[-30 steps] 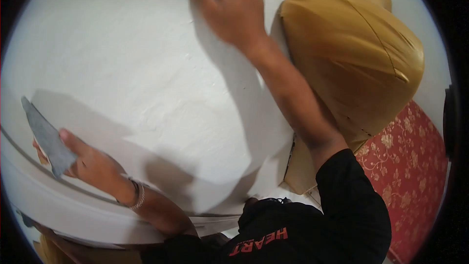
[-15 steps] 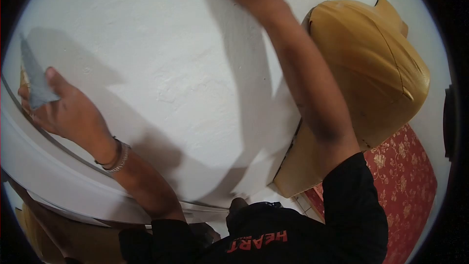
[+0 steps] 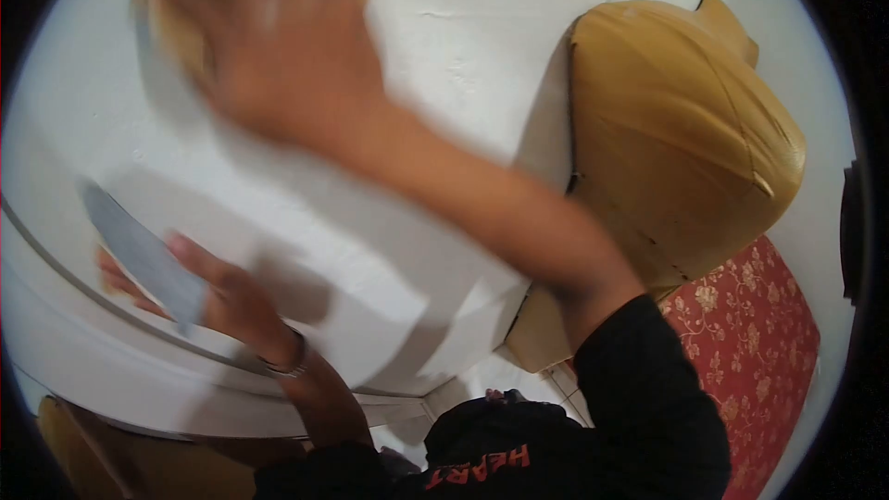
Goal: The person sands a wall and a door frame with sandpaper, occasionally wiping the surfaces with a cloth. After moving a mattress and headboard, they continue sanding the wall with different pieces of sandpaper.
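Observation:
My left hand grips a stiff grey-blue sheet between thumb and fingers, its pointed end angled up and to the left. A dark band and a bracelet circle that wrist. At the upper left, motion blurs my right hand, which lies spread over a yellowish sheet against the rough white surface. Yellowish edges show on both sides of its fingers, and the middle of that sheet is hidden beneath the hand. My right forearm crosses over the white surface.
A mustard-coloured padded seat stands at the right, beside red flowered fabric. A pale raised border curves along the lower left. Floor tiles show near my body.
My right hand has swept from the top middle to the upper left, bringing the yellowish sheet into view. My left hand has moved down and right with the grey-blue sheet.

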Motion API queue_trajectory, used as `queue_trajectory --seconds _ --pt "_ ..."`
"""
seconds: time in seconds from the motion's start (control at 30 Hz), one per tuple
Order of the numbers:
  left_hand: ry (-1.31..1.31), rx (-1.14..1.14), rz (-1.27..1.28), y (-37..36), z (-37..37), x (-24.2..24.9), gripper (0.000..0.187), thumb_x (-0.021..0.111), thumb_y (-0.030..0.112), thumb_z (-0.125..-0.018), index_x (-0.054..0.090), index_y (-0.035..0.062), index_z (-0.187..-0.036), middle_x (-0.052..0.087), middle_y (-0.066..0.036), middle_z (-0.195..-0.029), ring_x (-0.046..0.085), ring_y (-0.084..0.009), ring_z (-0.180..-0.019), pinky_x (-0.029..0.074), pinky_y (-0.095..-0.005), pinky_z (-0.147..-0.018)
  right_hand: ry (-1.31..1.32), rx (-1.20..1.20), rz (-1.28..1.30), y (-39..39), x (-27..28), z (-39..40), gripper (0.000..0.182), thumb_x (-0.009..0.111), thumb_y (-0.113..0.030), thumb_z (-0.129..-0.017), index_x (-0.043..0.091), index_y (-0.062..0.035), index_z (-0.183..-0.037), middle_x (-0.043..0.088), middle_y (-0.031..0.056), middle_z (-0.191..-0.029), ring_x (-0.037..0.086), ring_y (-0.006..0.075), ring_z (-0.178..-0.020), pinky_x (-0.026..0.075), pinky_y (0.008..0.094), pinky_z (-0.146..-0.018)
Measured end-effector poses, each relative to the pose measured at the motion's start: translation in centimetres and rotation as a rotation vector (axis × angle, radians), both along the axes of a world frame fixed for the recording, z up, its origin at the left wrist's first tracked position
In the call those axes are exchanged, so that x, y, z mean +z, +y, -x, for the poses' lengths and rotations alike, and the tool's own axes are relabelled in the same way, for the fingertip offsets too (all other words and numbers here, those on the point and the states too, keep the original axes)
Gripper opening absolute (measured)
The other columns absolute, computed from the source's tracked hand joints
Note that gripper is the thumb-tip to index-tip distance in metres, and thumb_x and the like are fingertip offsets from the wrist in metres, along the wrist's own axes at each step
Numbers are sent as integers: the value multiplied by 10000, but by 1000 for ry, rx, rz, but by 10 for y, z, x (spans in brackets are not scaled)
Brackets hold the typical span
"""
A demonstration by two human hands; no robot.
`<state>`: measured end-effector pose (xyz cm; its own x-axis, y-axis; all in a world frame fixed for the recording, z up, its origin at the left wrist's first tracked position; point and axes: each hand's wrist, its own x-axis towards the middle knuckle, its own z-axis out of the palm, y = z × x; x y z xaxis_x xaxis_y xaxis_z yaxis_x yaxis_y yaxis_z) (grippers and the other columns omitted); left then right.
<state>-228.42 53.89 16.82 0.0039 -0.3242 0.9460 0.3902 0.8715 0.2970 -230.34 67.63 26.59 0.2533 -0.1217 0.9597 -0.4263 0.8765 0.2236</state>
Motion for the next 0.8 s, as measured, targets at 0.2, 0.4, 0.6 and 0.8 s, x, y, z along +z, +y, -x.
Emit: queue_trajectory --seconds 0.2,0.4,0.6,0.8 --pt "-92 -18 -44 -5 -1 -6 637 338 404 -873 126 -15 -1304 203 -252 -1313 157 -347 -1245 129 -423 -1009 -151 -69 -101 30 -57 -17 371 507 -264 -739 516 -132 -1086 453 80 -1191 348 206 -1173 187 528 -963" --pt "-48 32 24 24 1 30 630 272 441 -874 122 19 -1317 118 -206 -1359 81 -329 -1269 63 -444 -1013 -72 -81 381 64 -27 -10 431 487 -255 -763 455 -123 -1172 293 142 -1309 242 308 -1224 157 553 -952" --pt "-311 26 160 23 -11 -81 549 243 443 -878 208 122 -1322 18 -202 -1373 -7 -362 -1267 -5 -570 -962 -607 -211 205 95 -191 -42 472 467 -281 -777 419 -153 -1229 217 136 -1354 157 298 -1263 76 516 -988" --pt "-33 51 131 58 -3 37 730 288 517 -843 70 4 -1314 103 -242 -1344 59 -379 -1254 54 -461 -1021 -171 -50 412 125 -69 -18 467 505 -216 -750 443 -99 -1198 258 164 -1322 219 345 -1220 143 522 -963"
